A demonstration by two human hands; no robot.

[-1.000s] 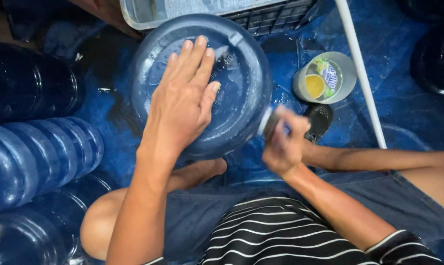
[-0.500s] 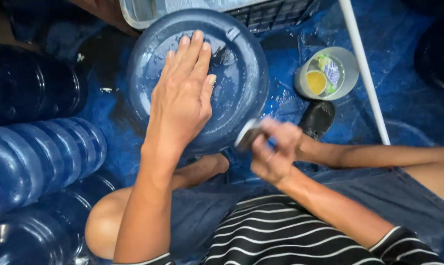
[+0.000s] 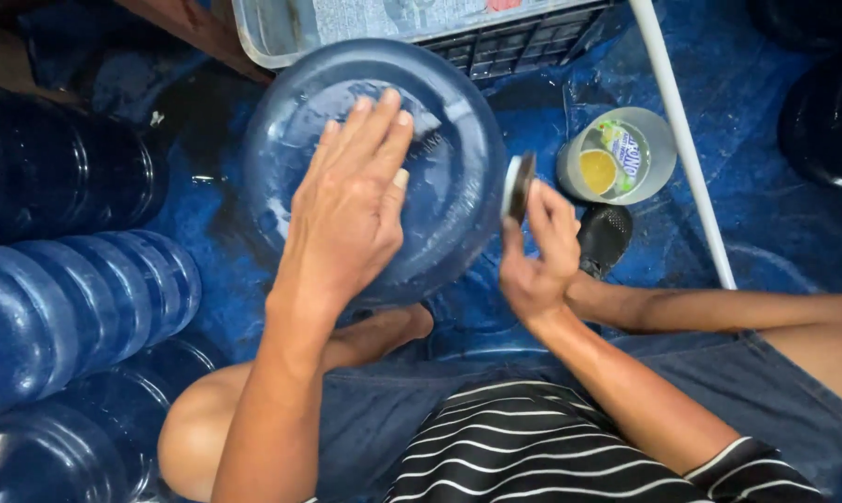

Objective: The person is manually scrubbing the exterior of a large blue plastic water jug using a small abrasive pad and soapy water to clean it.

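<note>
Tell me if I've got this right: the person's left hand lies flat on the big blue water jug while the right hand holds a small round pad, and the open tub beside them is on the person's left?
Not quite. The head view shows the left hand flat on the blue water jug and the right hand holding the round pad, but the open tub sits on the person's right.

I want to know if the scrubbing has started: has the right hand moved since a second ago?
Yes. The right hand, holding a small pad, has risen from beside the jug's lower rim to the right side of the big blue jug, nearer the tub.

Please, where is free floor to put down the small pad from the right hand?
Bare blue floor lies right of the white pole. Crowded: left side, packed with lying blue jugs; between big jug and cup, around right hand.
</note>
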